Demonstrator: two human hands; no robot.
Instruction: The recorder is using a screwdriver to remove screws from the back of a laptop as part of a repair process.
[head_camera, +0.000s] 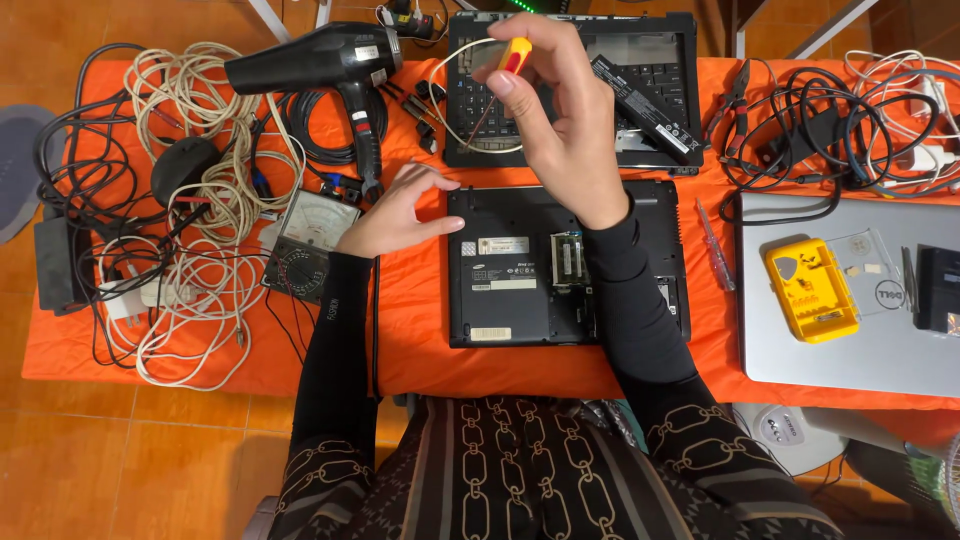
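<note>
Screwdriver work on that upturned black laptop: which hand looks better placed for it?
Probably the right hand: its fingers hold the red-and-yellow screwdriver above the laptop. The left hand rests empty-handed at its edge.

We saw the overturned black laptop (565, 265) on the table (410, 340), between the analogue multimeter (310, 243) leftward and the closed silver laptop (850, 300) rightward.

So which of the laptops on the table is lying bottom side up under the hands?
The small black laptop at the centre, underside up with labels and an open memory bay showing. The silver laptop at right is closed; the third shows its keyboard.
</note>
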